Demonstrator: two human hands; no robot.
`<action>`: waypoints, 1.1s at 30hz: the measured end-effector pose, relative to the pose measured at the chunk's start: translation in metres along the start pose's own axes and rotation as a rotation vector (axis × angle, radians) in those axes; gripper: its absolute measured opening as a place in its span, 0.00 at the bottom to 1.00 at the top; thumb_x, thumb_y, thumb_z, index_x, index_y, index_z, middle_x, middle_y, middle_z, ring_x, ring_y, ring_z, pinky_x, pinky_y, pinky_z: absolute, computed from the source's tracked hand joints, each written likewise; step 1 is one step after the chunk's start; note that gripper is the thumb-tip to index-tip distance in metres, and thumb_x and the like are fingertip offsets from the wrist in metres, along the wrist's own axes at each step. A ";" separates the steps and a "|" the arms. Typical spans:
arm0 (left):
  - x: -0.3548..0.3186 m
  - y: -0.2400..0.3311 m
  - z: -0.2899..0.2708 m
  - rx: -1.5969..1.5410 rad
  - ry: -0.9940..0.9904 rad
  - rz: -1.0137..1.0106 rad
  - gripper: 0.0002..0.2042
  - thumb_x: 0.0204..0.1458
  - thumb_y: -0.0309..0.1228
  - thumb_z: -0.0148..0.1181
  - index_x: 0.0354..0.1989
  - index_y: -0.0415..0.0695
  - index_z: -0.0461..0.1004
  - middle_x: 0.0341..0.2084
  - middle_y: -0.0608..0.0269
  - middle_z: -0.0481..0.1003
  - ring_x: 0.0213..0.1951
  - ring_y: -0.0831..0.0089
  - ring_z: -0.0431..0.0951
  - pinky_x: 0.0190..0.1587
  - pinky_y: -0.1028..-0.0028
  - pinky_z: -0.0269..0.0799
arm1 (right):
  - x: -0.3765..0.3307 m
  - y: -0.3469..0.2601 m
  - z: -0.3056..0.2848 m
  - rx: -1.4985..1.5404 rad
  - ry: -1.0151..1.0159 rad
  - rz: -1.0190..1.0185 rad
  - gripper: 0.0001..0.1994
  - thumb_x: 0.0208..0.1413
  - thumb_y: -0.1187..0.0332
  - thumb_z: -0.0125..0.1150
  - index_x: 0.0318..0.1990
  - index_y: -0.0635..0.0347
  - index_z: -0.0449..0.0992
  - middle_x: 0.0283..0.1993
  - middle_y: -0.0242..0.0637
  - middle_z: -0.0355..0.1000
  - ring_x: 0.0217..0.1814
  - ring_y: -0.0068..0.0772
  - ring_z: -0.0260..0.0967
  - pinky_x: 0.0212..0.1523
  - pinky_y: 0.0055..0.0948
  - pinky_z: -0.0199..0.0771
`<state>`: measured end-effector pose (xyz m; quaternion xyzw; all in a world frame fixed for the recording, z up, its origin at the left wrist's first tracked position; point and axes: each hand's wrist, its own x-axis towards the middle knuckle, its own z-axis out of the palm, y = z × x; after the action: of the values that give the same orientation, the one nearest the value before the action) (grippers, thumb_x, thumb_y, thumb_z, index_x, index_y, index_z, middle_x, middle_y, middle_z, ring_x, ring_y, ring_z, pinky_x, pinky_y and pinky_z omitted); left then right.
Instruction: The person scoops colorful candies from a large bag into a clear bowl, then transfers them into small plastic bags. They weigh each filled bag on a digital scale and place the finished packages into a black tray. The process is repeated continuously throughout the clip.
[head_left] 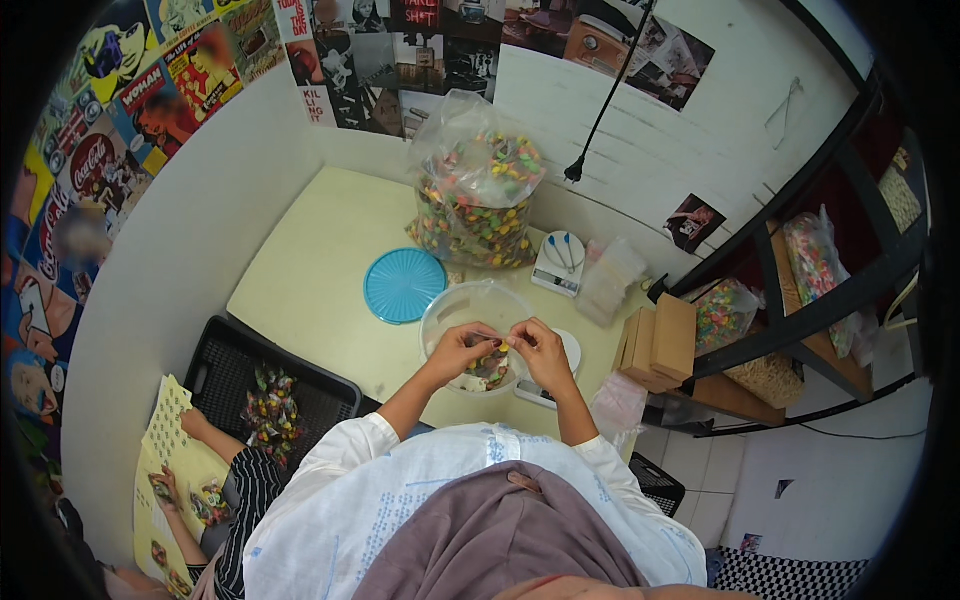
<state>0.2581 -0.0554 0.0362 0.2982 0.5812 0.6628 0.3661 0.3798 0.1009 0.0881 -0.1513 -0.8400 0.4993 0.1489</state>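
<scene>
Over a translucent round tub (436, 306), my left hand (457, 354) and my right hand (541, 354) work close together, fingers pinched. Between their fingertips is a small clear plastic bag (488, 337), partly hidden by the fingers. A yellow piece shows at my right fingertips. In the tub below lie small multicoloured pieces (490, 372), too small to name for certain. Beneath my right wrist, a white scale (572, 352) is partly covered. Left of the tub rests a round blue lid (404, 286).
A large clear bag of colourful pieces (472, 225) stands behind the tub. Nearby are a white scale (557, 265) and clear bags (612, 280). Boxes (673, 338) are at right. A black crate (345, 397) holds filled packets; another person's hand (165, 488) is at left.
</scene>
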 end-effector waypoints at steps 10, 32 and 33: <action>0.003 -0.002 0.012 -0.072 0.051 0.039 0.05 0.59 0.23 0.59 0.41 0.37 0.74 0.37 0.61 0.79 0.39 0.79 0.79 0.43 0.77 0.75 | -0.005 0.020 0.001 0.062 0.033 0.065 0.08 0.58 0.69 0.62 0.38 0.66 0.75 0.34 0.37 0.74 0.34 0.28 0.70 0.38 0.27 0.70; -0.013 -0.006 0.014 -0.137 0.105 0.121 0.04 0.61 0.22 0.56 0.41 0.37 0.74 0.33 0.63 0.78 0.29 0.82 0.74 0.33 0.81 0.72 | -0.013 0.009 0.010 -0.018 0.033 -0.155 0.07 0.57 0.70 0.61 0.36 0.66 0.73 0.36 0.41 0.70 0.37 0.39 0.70 0.41 0.33 0.69; -0.013 -0.007 0.014 -0.150 0.111 0.112 0.03 0.61 0.22 0.56 0.41 0.37 0.74 0.34 0.63 0.78 0.29 0.82 0.74 0.33 0.81 0.71 | -0.012 0.010 0.011 -0.024 0.034 -0.167 0.08 0.57 0.70 0.61 0.36 0.67 0.73 0.35 0.41 0.70 0.36 0.36 0.70 0.40 0.31 0.69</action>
<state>0.2777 -0.0577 0.0316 0.2646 0.5320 0.7392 0.3171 0.3875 0.0913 0.0732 -0.0908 -0.8531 0.4722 0.2023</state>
